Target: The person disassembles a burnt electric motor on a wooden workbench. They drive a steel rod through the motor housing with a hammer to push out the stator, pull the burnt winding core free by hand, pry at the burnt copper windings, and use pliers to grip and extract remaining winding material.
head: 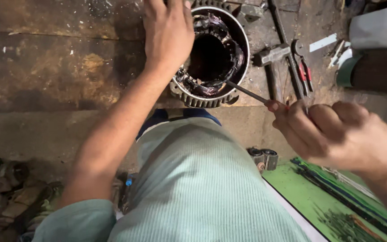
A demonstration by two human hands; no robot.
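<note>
Landmark: round finned grey metal motor stator [211, 96], dark glossy windings around its hollow core, standing on the worn brown workbench [50, 67] at its near edge

Nearest the camera, below the stator: wearer's pale green ribbed shirt [202, 188] fills the lower middle. Down and right of the stator, a green mat [301, 188] on the floor; a small black ribbed part [264, 157] lies at the mat's upper edge

Right hand [337, 134]: lower right of the stator, off the bench edge, fingers curled closed round the red handle of a thin metal-shafted tool [247, 93]. Shaft runs up and left from the fist; tip sits at the stator's lower right inner rim, against the windings. Hand slightly blurred

Left hand [169, 33]: laid over the stator's upper left rim, palm down, fingers loosely spread and draped over the top edge. It presses on the casing rather than gripping anything. Fingertips cut off by the frame top

Right of the stator on the bench: a grey metal hammer [272, 56], then red-handled pliers [303, 67] just beyond it

Far right of the stator, at frame edge: a dark cylindrical wound rotor with green end [375, 71], partly cut off
</note>
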